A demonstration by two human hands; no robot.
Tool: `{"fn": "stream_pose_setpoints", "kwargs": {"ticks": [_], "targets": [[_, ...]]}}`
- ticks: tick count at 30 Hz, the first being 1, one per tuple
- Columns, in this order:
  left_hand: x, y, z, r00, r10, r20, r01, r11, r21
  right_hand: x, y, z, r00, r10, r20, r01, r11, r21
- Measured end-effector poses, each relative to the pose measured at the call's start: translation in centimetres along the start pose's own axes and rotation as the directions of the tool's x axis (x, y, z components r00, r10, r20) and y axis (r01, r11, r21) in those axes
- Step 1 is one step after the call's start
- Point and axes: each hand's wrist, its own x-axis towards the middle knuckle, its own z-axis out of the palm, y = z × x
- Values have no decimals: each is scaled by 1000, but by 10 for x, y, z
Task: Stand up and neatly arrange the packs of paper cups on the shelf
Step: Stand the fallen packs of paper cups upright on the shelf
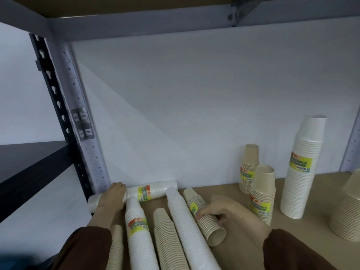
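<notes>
Several packs of paper cups lie flat on the brown shelf board (253, 248). A white pack (148, 191) lies crosswise against the back wall, and my left hand (111, 197) rests over its left part. My right hand (228, 213) grips a short beige pack (206, 219) that lies on its side with its open end toward me. Between my hands lie a white labelled pack (138, 236), a beige pack (167, 238) and a long white pack (187, 225). At the right stand a tall white pack (303, 168) and two beige packs (263, 193), (249, 168).
A grey shelf post (81, 121) rises at the back left corner, with a black post (52, 88) and a dark shelf (29, 162) beside it. The upper shelf's beam (175, 26) runs overhead. Another beige cup stack (348, 211) sits at the right edge.
</notes>
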Motion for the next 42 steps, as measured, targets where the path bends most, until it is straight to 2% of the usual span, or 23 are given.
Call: {"fn": "stream_pose_setpoints", "kwargs": {"ticks": [4,7,15,21,25,28,30,34,42], "targets": [[-8,1,-5,1000,-10,6,10,999,30,-4,2,-4,995,-37,-92,39,999,26],[-17,1,-10,999,-48,-9,48,999,1,-6,4,-10,979,-94,-180,118,985,124],[-40,9,-41,965,-245,-96,206,931,-300,-17,6,-12,895,-212,-391,318,920,229],[-45,22,-56,922,-357,-149,210,784,-584,-20,13,-7,824,-282,-492,445,859,253],[-44,23,-57,861,-483,-160,208,621,-756,-14,15,-6,763,-308,-568,498,840,213],[-45,22,-55,811,-576,-99,228,467,-854,-6,17,-2,725,-301,-619,502,847,176],[-46,20,-53,786,-615,-62,245,402,-882,1,20,2,714,-292,-636,496,852,165],[-50,15,-49,770,-637,-30,249,344,-905,11,27,12,701,-279,-656,492,855,162],[-61,14,-39,783,-622,8,282,343,-896,17,32,21,677,-242,-695,497,847,189]]}}
